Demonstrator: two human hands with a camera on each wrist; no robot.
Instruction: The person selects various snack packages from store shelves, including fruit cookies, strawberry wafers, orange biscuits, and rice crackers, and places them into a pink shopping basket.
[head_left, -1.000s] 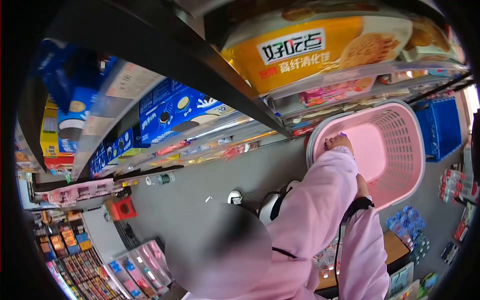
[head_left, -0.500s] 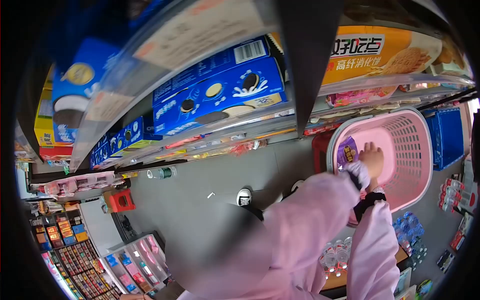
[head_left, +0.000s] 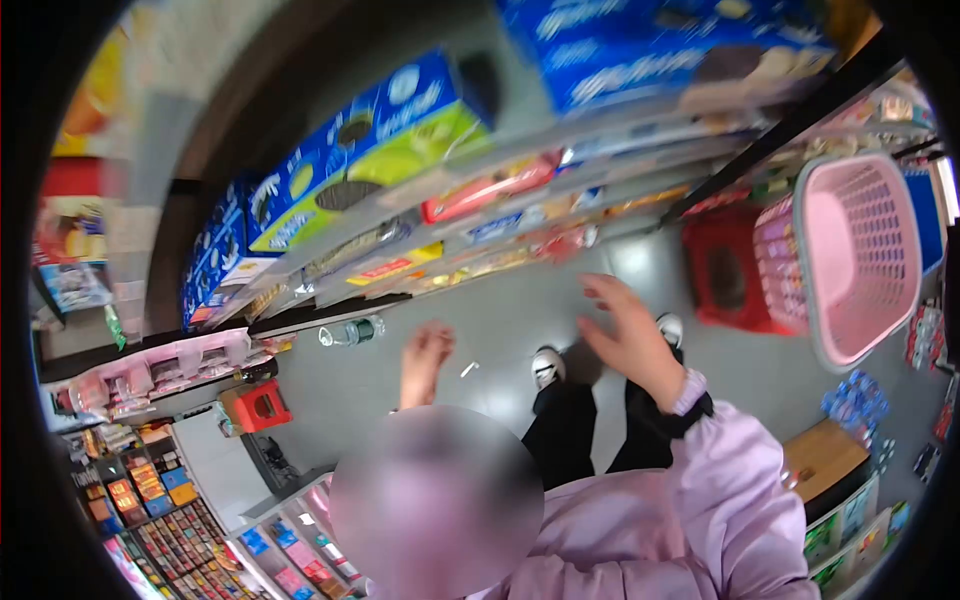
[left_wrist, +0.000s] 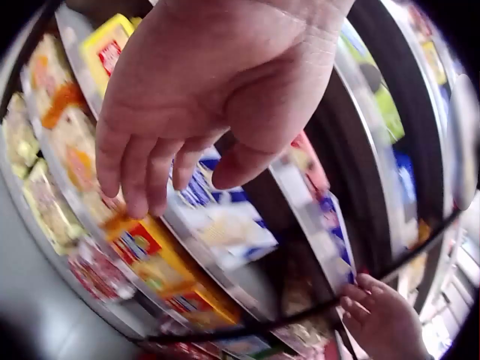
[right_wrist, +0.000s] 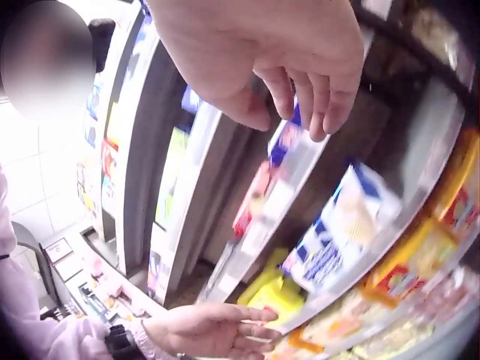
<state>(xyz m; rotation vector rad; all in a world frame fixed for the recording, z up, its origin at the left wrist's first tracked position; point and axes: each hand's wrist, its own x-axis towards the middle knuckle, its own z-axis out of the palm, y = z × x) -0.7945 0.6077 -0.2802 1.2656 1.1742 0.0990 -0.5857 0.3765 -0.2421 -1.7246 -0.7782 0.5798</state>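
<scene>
Head view: glare whitens the grey floor (head_left: 490, 325) toward two o'clock; blue biscuit boxes (head_left: 670, 50) smear at one; dark edges bend shelves (head_left: 400, 215). Right wrist view: pale tiles (right_wrist: 26, 169) wash out at nine.

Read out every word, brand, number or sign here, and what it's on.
No text is clear enough to quote.
Blue and green box: lettering blurred.
Large blue box: lettering blurred.
Blue and white bag: lettering blurred.
Orange packs: labels blurred.
Small rack packs: too small.

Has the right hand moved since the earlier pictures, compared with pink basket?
Yes. In the head view, the right hand was at the pink basket; now it is away, to its left, over grey floor.
</scene>
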